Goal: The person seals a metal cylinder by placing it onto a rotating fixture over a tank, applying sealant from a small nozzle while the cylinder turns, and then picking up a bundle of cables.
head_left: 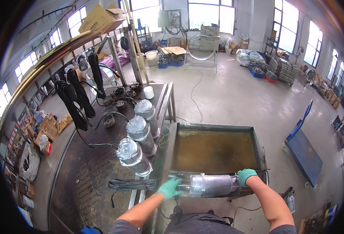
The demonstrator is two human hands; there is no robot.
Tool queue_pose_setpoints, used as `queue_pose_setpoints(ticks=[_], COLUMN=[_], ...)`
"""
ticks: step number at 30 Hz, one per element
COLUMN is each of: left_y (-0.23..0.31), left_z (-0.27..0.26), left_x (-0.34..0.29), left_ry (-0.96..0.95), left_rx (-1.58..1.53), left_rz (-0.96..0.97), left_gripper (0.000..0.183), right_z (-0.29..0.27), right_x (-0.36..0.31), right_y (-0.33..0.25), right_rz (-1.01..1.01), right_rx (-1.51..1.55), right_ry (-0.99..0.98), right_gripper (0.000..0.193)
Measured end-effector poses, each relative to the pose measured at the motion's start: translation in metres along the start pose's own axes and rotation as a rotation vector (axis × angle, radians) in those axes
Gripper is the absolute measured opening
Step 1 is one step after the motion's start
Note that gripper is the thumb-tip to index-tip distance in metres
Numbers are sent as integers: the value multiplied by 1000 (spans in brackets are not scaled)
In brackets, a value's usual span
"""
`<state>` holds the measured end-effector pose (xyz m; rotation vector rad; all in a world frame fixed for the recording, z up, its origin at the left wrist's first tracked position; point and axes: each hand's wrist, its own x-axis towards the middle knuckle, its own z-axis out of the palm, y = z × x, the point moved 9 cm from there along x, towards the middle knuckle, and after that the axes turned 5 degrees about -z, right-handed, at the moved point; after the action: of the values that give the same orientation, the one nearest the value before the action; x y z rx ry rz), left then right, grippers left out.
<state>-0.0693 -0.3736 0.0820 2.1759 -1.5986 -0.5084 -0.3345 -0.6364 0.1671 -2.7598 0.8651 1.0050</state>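
Note:
A silver cylindrical pump [211, 185] lies on its side across the near edge of a metal water tank [173, 150]. My left hand [170, 188], in a green glove, is closed around its left end. On the other end, my right hand [246, 177], gloved the same way, has its fingers curled over the rim. Some fingertips of both hands are hidden. Brownish water [215, 150] stands in the tank beyond the pump. Left of it, three similar upright pumps [134, 156] line the workbench edge, with black cables running from their tops.
A coiled black cable [133, 184] lies on the dark workbench [86, 179] near my left forearm. More cable bundles [71, 101] hang from a rack above. A white cup [148, 92] sits at the bench's far end. Right of the tank stands a blue trolley [304, 154].

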Motion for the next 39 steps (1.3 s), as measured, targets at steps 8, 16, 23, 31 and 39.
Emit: queue_pose_setpoints(ticks=[8,16,23,31,39], left_y=[-48,-26,-42,-61,-63], left_z=[29,17,31,58,58], left_x=[10,-3,4,7,-25], left_ry=[-157,23,82,3,-87], left_rx=[-301,-462,-323,-431,-939], left_rz=[-312,-252,-274,-460,-449], left_gripper=[43,42,41,43,38], right_z=[-5,-5,2,-5,-6], right_x=[0,0,11,-14,5], right_y=[-4,-1,4,-23,4], right_rz=[22,3,-41,-495,64], right_rx=[17,11,13,-398,92], right_ry=[15,4,-5,55,-94], right_gripper=[29,30,29,27,48])
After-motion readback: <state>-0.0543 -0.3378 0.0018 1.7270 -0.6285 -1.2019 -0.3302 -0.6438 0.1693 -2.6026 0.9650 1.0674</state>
